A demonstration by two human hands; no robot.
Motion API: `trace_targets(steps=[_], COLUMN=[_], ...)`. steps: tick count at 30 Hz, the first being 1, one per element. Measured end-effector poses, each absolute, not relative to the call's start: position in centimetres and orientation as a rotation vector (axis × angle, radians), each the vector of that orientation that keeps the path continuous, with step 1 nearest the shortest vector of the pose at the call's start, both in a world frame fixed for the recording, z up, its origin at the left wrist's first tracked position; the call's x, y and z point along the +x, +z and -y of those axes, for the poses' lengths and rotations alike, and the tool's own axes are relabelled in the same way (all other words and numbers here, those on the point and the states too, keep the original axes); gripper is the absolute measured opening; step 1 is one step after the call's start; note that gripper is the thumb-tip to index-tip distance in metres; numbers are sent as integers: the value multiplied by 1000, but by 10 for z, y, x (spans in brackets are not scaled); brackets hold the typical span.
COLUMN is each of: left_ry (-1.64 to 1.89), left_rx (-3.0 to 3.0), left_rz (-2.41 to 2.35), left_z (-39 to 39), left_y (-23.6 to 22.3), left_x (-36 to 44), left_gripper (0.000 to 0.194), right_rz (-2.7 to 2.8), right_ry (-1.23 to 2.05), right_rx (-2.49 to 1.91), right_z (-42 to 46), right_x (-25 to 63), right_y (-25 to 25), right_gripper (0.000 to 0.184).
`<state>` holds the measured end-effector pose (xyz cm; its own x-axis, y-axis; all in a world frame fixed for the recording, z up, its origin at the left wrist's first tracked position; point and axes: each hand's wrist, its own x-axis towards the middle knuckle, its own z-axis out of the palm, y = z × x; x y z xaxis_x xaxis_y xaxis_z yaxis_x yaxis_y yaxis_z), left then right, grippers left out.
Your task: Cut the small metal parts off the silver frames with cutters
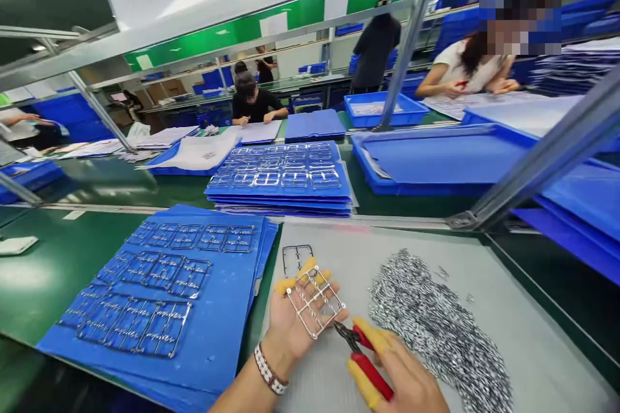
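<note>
My left hand (287,319), palm up with yellow finger covers, holds a shiny silver sprue frame (314,302) by its edge with thumb and fingers. Small lettered parts sit inside the frame. My right hand (404,368), also with yellow covers, is closed around red-handled side cutters (371,374). The cutters' jaws are close to the frame's lower right corner; whether they touch it I cannot tell. Behind my left fingers a dark sprue frame (297,259) lies on the grey mat (334,245). A long heap of small shiny parts (431,316) spreads to the right.
On the left, a stack of blue sheets (217,322) carries rows of sprue frames. Another stack of blue sheets with frames (281,174) stands behind the mat. A blue tray (436,158) is at back right, near a slanted metal post (547,168). Several people work beyond.
</note>
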<state>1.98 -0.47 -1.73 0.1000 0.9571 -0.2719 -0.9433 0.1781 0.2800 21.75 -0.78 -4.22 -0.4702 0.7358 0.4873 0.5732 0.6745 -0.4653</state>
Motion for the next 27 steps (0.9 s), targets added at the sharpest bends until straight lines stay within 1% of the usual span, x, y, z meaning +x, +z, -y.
trace_targets(steps=[5, 12, 18, 21, 27], left_ry=[1449, 1504, 1501, 1511, 1528], left_rx=[-25, 13, 72, 119, 285], left_rz=[-569, -616, -661, -705, -859], left_z=[-3, -4, -2, -1, 3], left_y=[-34, -36, -39, -40, -43], left_x=[34, 32, 34, 34, 32], left_gripper=[48, 49, 45, 45, 47], right_rz=[2320, 2533, 2559, 2563, 2603], right_ry=[157, 159, 154, 134, 30], right_rx=[-1113, -1286, -1327, -1335, -1358], right_z=[-3, -13, -11, -10, -7], right_x=[187, 162, 156, 155, 153], right_y=[-12, -2, 4, 6, 14], right_gripper=[32, 20, 22, 25, 23])
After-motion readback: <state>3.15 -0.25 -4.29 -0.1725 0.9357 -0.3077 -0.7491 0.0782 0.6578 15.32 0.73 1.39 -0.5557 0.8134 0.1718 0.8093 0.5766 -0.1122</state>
